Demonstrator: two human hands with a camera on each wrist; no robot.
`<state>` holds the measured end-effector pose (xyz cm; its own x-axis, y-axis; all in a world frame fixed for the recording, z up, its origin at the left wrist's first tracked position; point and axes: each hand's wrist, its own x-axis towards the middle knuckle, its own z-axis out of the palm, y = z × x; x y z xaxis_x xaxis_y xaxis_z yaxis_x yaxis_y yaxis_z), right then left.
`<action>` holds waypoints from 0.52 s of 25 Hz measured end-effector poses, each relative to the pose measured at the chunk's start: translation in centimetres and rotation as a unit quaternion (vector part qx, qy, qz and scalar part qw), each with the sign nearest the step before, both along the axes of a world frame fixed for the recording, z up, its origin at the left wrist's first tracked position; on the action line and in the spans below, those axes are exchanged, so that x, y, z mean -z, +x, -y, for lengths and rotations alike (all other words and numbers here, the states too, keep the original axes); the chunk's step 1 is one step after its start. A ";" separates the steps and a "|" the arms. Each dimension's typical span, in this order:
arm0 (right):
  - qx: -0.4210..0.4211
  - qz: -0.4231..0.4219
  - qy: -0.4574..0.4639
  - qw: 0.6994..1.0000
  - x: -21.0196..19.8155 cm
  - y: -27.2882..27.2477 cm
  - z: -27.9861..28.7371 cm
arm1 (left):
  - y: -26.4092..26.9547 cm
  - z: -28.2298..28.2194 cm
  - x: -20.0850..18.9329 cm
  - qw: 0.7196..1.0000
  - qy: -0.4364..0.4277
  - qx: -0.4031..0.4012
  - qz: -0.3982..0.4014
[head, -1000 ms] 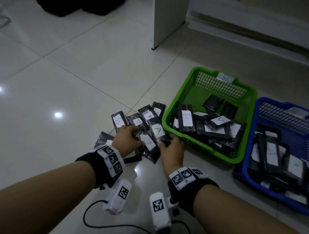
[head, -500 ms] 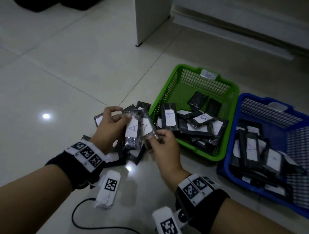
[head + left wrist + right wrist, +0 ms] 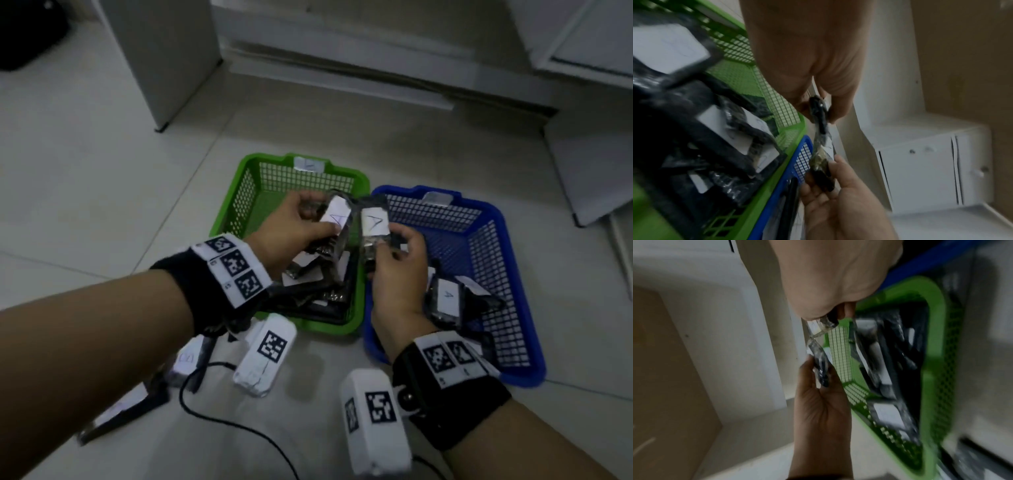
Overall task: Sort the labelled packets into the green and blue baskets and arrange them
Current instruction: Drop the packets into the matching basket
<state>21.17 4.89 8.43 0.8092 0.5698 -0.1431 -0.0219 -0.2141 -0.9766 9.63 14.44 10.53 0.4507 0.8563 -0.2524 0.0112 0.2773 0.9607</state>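
Both hands hover over the seam between the green basket (image 3: 254, 168) and the blue basket (image 3: 493, 219). My left hand (image 3: 318, 216) grips a black packet (image 3: 337, 214) with a white label marked A, above the green basket. Right beside it, my right hand (image 3: 387, 240) pinches a second A packet (image 3: 375, 222) by its lower end, at the blue basket's near-left corner. In the left wrist view the left hand (image 3: 819, 112) pinches its packet (image 3: 818, 107), and the right hand's packet (image 3: 820, 164) is below. Both baskets hold several labelled packets, such as one marked A (image 3: 447, 298).
A few more packets (image 3: 185, 359) lie on the tiled floor at lower left, with a black cable (image 3: 222, 421) looping beside them. A white cabinet panel (image 3: 164, 61) and a white plinth (image 3: 342, 75) stand behind the baskets.
Both hands lifted the A packets off the floor pile and carried them right, to above the baskets. The packets, held together before, are now one in each hand.
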 end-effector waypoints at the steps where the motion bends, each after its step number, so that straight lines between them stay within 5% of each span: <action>1: 0.029 0.015 -0.012 0.999 0.2 2.1 0.2 | 1.9 -0.4 0.2 0.998 0.029 0.019 -0.045; 6: 0.098 0.038 -0.082 0.991 1.9 9.8 2.0 | 9.8 -0.9 2.7 0.978 0.115 0.057 -0.163; 8: 0.078 0.047 -0.121 0.988 3.4 11.4 2.5 | 11.6 -1.1 3.9 0.950 0.199 0.113 -0.213; 13: -0.017 0.128 -0.199 0.971 4.5 12.1 3.5 | 12.1 -2.2 6.5 0.736 0.456 0.314 -0.389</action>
<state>33.30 1.41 3.91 0.8289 0.5375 -0.1552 0.2238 -0.5728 -0.7885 21.76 16.65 4.07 0.8530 0.5137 -0.0926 0.5074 -0.7744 0.3778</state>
